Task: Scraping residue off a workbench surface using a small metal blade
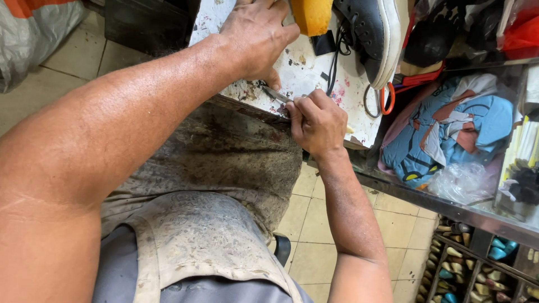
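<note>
Thin metal blade (276,94) lies slanted across the stained white board (314,73).

A clear, crumpled plastic bag (461,182) lies at the right of the frame, below the middle, behind the glass of a display case; it is colourless and wrinkled, and it rests just below folded blue, white and rust-coloured cloth. In the upper right corner sits a red plastic bag (522,33), bunched and glossy, partly cut off by the frame edge. In the upper left corner a large grey plastic sack (31,39) slumps on the tiled floor, with an orange band across its top. No labels, signs or screens can be made out anywhere in the frame.
</note>
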